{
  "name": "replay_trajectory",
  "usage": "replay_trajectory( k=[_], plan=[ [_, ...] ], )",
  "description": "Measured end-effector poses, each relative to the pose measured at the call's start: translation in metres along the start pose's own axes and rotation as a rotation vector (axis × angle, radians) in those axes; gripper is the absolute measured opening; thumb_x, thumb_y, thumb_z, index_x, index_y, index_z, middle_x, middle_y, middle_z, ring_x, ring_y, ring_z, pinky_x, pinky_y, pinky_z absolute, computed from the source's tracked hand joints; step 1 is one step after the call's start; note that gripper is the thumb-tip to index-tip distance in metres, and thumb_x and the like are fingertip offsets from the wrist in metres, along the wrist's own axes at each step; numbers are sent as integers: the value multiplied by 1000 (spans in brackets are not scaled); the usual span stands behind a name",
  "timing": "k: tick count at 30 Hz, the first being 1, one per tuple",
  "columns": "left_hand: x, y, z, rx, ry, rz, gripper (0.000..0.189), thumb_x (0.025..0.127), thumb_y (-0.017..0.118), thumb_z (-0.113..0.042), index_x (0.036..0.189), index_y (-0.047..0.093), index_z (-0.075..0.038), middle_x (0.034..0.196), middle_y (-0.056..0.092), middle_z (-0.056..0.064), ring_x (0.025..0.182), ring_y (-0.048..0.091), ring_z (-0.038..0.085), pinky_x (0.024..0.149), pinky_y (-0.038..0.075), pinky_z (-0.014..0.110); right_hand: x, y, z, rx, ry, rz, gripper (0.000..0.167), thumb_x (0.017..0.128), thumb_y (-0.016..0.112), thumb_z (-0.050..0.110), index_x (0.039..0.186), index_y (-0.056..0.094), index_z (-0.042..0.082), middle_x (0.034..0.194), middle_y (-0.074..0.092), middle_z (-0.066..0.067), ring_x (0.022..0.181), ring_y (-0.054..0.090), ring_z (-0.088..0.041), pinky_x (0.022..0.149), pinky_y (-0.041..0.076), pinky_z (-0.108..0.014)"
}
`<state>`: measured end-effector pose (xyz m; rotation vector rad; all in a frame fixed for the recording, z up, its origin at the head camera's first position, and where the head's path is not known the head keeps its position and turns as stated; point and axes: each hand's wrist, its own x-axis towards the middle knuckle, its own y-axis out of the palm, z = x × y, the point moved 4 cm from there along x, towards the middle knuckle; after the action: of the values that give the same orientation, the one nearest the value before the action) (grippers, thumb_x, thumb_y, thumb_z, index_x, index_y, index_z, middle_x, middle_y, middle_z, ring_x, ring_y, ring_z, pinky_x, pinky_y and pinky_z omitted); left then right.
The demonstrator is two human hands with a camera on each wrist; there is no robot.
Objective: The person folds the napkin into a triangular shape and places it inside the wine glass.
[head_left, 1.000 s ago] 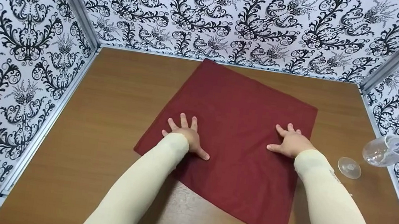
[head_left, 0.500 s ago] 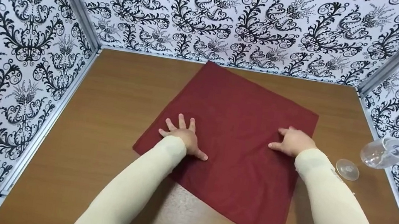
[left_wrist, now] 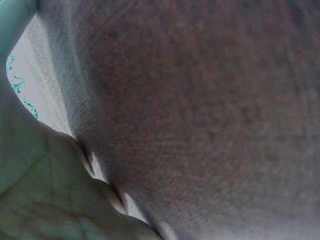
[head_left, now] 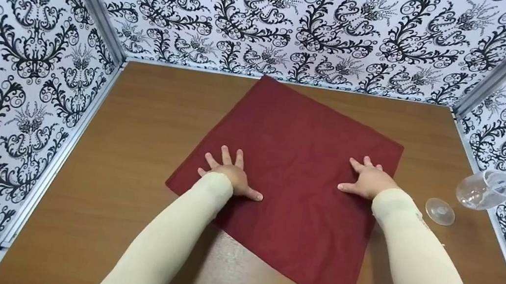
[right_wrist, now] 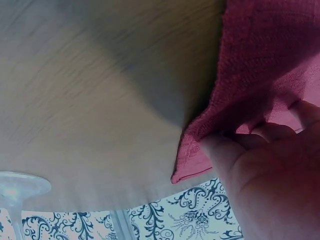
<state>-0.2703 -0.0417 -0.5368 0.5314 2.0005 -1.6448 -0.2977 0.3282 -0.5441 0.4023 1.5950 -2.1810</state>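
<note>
A red cloth napkin (head_left: 303,134) lies spread out on the wooden table, turned at an angle, with faint wrinkles near its right side. My left hand (head_left: 230,176) rests on its left part, fingers fanned out and thumb pointing right. In the left wrist view the palm (left_wrist: 50,185) is above the dark, blurred fabric. On the napkin's right part, my right hand (head_left: 369,180) touches the fabric with fingers extended and thumb apart. The right wrist view has the fingers (right_wrist: 272,131) against the cloth (right_wrist: 265,55) close to its edge, which lifts in a small fold.
A clear stemmed wine glass (head_left: 484,189) stands upright on the table's right side, its round foot (head_left: 440,211) near my right forearm. The wooden table (head_left: 133,145) meets patterned walls (head_left: 255,23) at the back and sides, with metal posts (head_left: 94,1) at the corners.
My right fingers bent in on the cloth, then spread again. The napkin has turned slightly, its near corner shifting left and towards me. My left hand has slid slightly left with it.
</note>
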Motion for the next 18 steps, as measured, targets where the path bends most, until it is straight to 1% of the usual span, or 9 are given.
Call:
replay_trajectory(
  k=[3, 11, 18],
  plan=[
    [0, 0, -1, -1, 0, -6, 145, 68, 78, -85, 170, -11, -31, 175, -26, 12, 158, -18, 55, 123, 12, 77, -1, 0, 0, -12, 0, -3, 106, 94, 68, 64, 169, 16, 8, 168, -2, -40, 149, 4, -71, 121, 19, -76],
    [-9, -5, -3, -11, -2, -26, 143, 70, 80, -81, 170, -8, -30, 176, -23, 12, 159, -16, 54, 124, 13, 75, -4, -1, 2, -21, -5, -8, 106, 95, 67, 64, 168, 16, 7, 168, -1, -41, 148, 5, -72, 121, 19, -76],
    [-7, -7, -4, -1, -3, -28, 143, 70, 82, -79, 171, -6, -30, 176, -22, 13, 159, -15, 55, 124, 13, 76, -5, -2, 5, -37, -1, 2, 106, 95, 66, 64, 168, 16, 6, 167, 0, -42, 147, 9, -73, 121, 21, -76]
  ],
)
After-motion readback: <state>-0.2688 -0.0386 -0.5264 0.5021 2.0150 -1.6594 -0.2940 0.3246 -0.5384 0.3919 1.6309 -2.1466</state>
